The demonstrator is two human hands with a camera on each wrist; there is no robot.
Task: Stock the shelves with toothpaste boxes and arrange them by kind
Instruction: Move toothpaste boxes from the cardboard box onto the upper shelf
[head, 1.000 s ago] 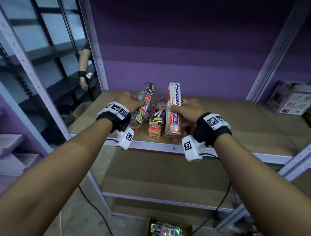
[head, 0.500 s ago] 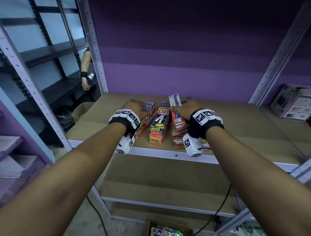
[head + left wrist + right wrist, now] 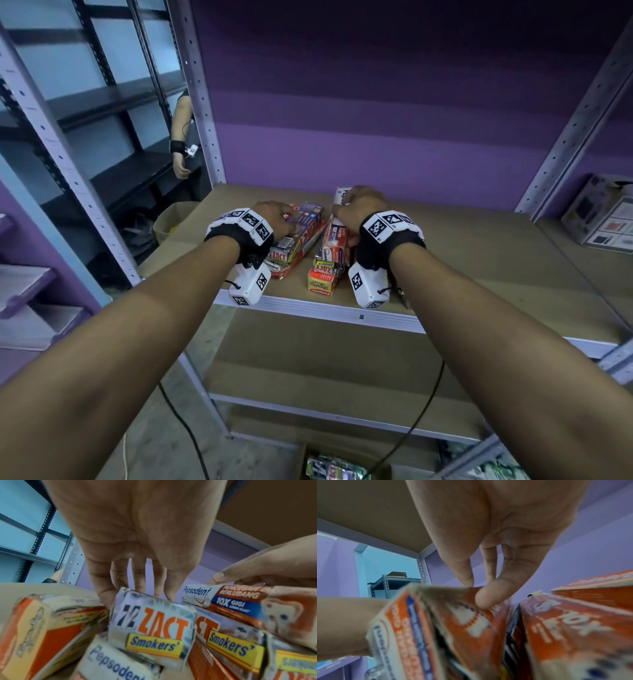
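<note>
Near the left grip (image 3: 137, 534): three grey-and-orange cardboard Zact Smokers' toothpaste boxes (image 3: 150, 626). At least three white-and-red cardboard Pepsodent boxes (image 3: 223, 599) show, and at least one red-and-yellow Colgate box (image 3: 321, 287).

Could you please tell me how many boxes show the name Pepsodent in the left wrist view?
2: the upper Pepsodent box, under the right hand; the lower Pepsodent box, below the Zact box. More may be hidden.

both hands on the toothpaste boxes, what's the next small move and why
Probably lift the Pepsodent box that the right hand pinches and set it on bare shelf to the right: a Zact box and a Colgate box lie in its pile.
</note>
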